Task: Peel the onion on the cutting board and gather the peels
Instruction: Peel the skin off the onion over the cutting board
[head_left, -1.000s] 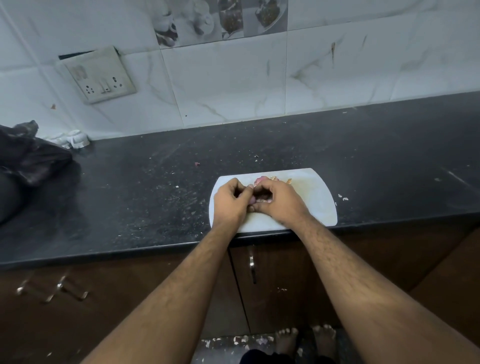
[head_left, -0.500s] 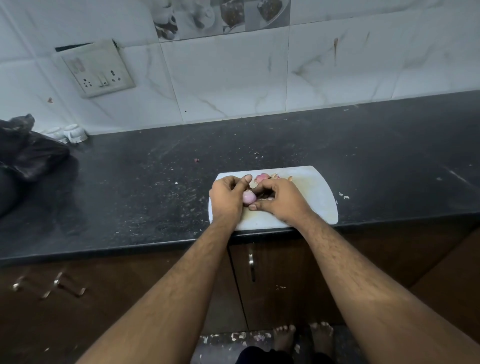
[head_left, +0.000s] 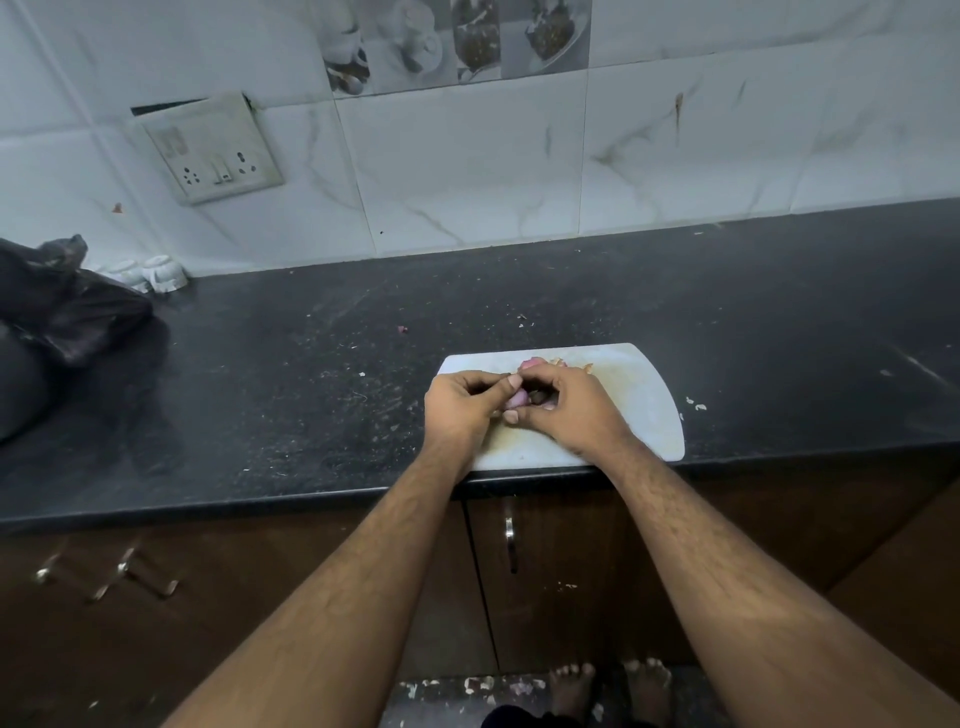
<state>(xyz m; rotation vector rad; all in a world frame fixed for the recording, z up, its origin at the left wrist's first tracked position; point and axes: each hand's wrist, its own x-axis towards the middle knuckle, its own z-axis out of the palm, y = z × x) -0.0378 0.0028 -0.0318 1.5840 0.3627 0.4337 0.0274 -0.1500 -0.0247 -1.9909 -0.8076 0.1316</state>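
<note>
A white cutting board (head_left: 644, 405) lies at the front edge of the black counter. Over its left half, my left hand (head_left: 460, 402) and my right hand (head_left: 563, 410) meet around a small pinkish onion (head_left: 518, 399). Both hands pinch it between thumb and fingers, so only a sliver of it shows. Loose pink and tan peels (head_left: 550, 362) lie on the board just behind my right hand.
The black counter (head_left: 311, 374) is speckled with crumbs, with small scraps (head_left: 695, 404) right of the board. A dark plastic bag (head_left: 62, 306) and white cups (head_left: 156, 273) sit far left. A socket plate (head_left: 213, 148) hangs on the tiled wall. Cabinet doors with handles are below.
My hands stayed on the onion, with my fingers shifting around it. At first it was hidden. Then it showed between my thumbs. Now less of it shows.
</note>
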